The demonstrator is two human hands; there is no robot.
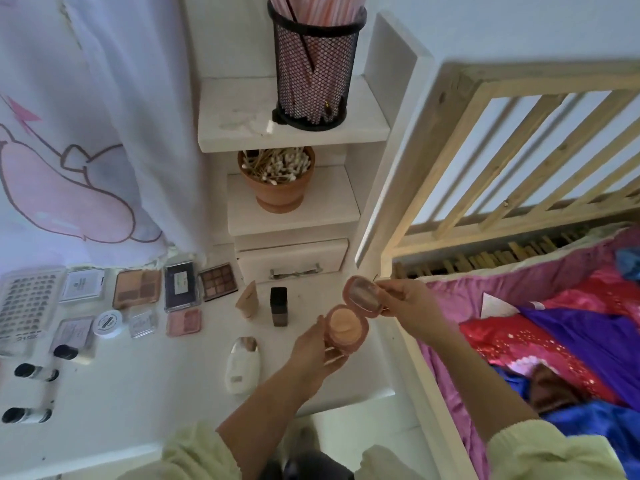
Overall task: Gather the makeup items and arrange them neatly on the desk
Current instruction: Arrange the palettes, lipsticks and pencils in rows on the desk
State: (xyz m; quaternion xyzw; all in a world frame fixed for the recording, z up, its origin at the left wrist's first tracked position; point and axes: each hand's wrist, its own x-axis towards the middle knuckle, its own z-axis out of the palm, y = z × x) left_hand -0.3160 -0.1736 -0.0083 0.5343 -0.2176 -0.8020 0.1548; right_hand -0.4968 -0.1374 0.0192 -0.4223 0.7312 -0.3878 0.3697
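Pink compact (347, 328) was open, held in the air over the right end of the white desk (145, 386), just in front of the small drawer (292, 260). The powder pan faced up. The lid (363, 295) was swung back with its inner side up too. The long axis, base to lid, ran lower left to upper right, lid end toward the wooden bed frame (446, 140). Left hand (311, 353) gripped the base from below, fingers curled round its near rim. Right hand (410, 303) pinched the lid's far edge between thumb and fingertips. On the desk just left of the compact stood a dark bottle (278, 306) upright with a beige tube (248, 299) beside it, and a white bottle (242, 368) lay on its side nearer the person. Further left were flat items in rows, incl. a brown eyeshadow palette (219, 281) and a pink blush pan (183, 322). Behind, on stepped shelves, sat a terracotta pot (278, 192) of cotton swabs and a black mesh cup (313, 74).
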